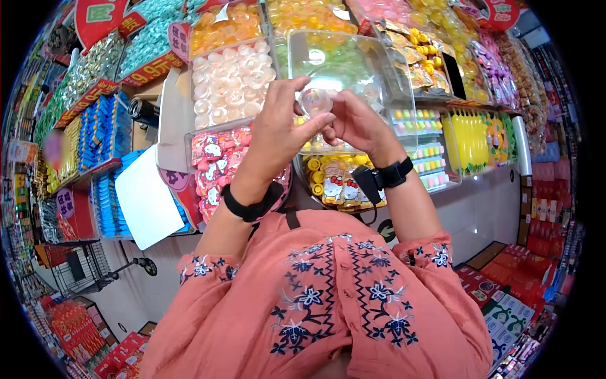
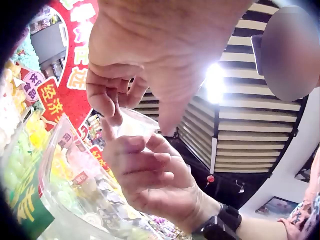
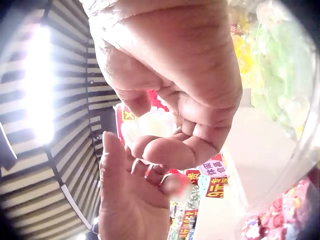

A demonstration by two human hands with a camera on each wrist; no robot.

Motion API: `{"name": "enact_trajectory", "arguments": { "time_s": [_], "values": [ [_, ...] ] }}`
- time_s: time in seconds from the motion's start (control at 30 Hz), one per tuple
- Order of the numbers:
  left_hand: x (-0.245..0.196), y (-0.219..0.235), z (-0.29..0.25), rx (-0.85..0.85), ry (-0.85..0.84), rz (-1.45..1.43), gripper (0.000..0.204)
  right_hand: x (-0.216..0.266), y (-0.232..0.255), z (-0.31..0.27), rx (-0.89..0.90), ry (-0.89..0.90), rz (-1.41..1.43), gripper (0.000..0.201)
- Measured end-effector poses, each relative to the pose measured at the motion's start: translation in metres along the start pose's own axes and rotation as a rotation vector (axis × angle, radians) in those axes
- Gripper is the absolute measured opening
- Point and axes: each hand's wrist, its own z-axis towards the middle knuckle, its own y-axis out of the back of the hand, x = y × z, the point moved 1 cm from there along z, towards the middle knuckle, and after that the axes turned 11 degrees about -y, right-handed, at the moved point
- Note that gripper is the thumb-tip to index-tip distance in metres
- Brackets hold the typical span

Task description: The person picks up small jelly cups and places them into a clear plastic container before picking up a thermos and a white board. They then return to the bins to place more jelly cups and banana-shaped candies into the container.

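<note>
A small round jelly cup point(image 1: 315, 101), clear with a pale inside and some print on it, is held up between both hands over the candy display. The left hand point(image 1: 276, 126) grips it from the left, thumb at its lower edge and fingers bent around the far side. From the other side the right hand point(image 1: 361, 124) pinches its rim with curled fingers. In the left wrist view the cup point(image 2: 134, 123) shows pale between the fingertips of both hands. The right wrist view has it as a whitish, overexposed shape point(image 3: 150, 125), partly covered by the right fingers.
Behind the hands stands a clear plastic bin point(image 1: 334, 54) of greenish jellies. Pale jelly cups point(image 1: 230, 79) fill the bin to its left. Pink packets point(image 1: 214, 158) and yellow pouches point(image 1: 344, 183) sit nearer the body. A white sheet point(image 1: 148, 199) hangs at the shelf's left front.
</note>
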Motion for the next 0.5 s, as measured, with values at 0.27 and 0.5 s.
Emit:
{"name": "enact_trajectory", "arguments": {
  "time_s": [0.27, 0.5],
  "values": [
    [0.055, 0.001, -0.007, -0.072, 0.178, -0.054, 0.051, -0.012, -0.003, -0.003, -0.288, -0.007, -0.248, 0.039],
    [0.153, 0.041, -0.005, -0.078, 0.130, 0.562, 0.053, -0.012, 0.012, -0.013, -0.346, 0.049, -0.220, 0.043]
  ]
}}
